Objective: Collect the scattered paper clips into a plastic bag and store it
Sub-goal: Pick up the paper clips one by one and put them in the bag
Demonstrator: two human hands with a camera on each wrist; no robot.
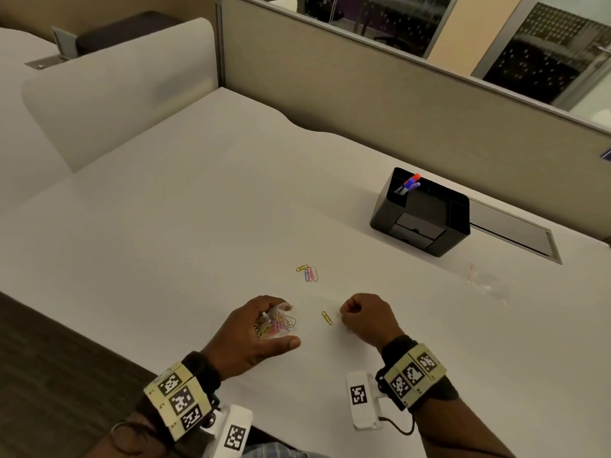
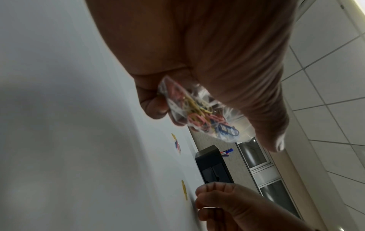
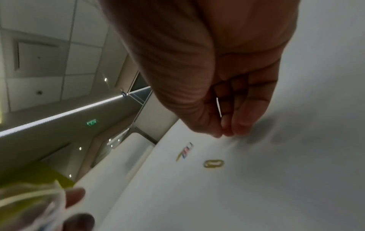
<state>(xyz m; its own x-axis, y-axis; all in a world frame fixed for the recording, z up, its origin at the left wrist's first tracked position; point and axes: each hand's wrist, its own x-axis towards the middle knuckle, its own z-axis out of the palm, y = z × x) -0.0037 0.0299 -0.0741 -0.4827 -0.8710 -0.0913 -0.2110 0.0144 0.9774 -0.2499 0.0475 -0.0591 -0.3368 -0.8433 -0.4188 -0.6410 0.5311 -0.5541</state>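
Found the white desk [image 1: 198, 209] carrying a black organiser [image 1: 420, 213] well behind the work area, with pens [image 1: 411, 183] standing in its rear left compartment. Judged that organiser the likely storage spot, though unconfirmed. Recorded the left hand [image 1: 254, 328] curled round a clear plastic bag [image 1: 277, 320] part-filled with coloured clips and held just above the desk near its front edge. Saw the right hand [image 1: 367, 315] low over the desk with fingers curled and tips drawn together. Noted a thin pale sliver between thumb and fingers in the right wrist view; could not tell whether it was a clip. Counted a small cluster of loose clips [image 1: 309, 273] further out and a single yellow clip [image 1: 326, 318] between the hands, just beside the right fingertips. Judged collection well advanced but unfinished. Recommended turning the bag mouth toward the right hand and keeping it spread, sliding the flat yellow clip to lift one end before pinching, then dropping it well inside. Read no brand or label; saw only black-and-white code squares on the wrist bands [image 1: 178, 401].
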